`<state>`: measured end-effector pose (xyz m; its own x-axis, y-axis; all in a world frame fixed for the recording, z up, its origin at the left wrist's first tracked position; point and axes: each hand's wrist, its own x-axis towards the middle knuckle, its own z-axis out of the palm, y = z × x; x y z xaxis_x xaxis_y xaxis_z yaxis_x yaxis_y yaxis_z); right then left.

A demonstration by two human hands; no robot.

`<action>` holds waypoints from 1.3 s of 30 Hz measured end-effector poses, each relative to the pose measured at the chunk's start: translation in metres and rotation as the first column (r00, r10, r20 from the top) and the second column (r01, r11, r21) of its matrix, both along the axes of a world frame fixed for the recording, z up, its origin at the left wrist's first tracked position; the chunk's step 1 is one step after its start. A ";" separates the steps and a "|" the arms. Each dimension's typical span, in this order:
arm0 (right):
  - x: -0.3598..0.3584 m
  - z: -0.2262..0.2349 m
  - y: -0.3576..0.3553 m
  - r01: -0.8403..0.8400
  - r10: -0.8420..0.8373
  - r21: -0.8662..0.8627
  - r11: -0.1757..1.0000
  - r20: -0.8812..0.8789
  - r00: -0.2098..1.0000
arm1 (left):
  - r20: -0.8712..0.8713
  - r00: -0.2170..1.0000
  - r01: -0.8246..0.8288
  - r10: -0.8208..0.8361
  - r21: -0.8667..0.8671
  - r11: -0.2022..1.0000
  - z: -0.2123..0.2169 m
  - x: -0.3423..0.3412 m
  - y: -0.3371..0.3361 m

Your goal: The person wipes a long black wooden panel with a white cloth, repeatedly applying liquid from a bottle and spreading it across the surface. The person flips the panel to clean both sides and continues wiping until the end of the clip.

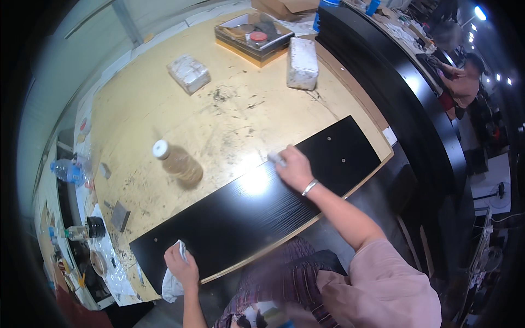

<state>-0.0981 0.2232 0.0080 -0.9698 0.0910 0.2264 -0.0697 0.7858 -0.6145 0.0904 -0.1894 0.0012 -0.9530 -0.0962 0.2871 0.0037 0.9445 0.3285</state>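
Pink sleeve (391, 273), arm (344, 216) outstretched, right grip (295, 169) closed on wad (275, 158), left grip (182, 266) on cloth (171, 287)

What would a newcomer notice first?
Probably the long black board, shining near its middle, at the near edge of the table. The right fingers hold something whitish at its far edge, the left fingers a white cloth by its left end. Beyond it stands a white-capped bottle.

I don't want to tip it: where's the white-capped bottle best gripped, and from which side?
Probably around the middle of the white-capped bottle, from its left: it appears to stand upright, its rounded body suits a wraparound grip, and tabletop borders that side, while the black board lies nearer you.
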 end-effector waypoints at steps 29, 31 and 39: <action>-0.060 -0.009 0.321 0.210 -0.213 0.033 0.977 0.155 0.965 | 0.063 0.996 -0.060 0.069 -0.142 0.988 -0.006 -0.002 0.003; -0.035 -0.006 0.330 0.194 -0.187 -0.010 0.981 0.223 0.957 | 0.060 0.996 -0.056 0.066 -0.158 0.986 -0.006 0.000 0.000; 0.119 0.023 0.352 0.236 -0.272 0.155 0.959 0.284 0.919 | 0.032 0.998 -0.043 0.048 -0.133 0.990 -0.019 0.001 -0.006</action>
<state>0.0207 0.5751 0.0309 -0.9413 0.3341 -0.0473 0.3149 0.8193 -0.4791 0.0913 -0.1952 -0.0179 -0.9582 -0.1032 0.2668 -0.0499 0.9786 0.1995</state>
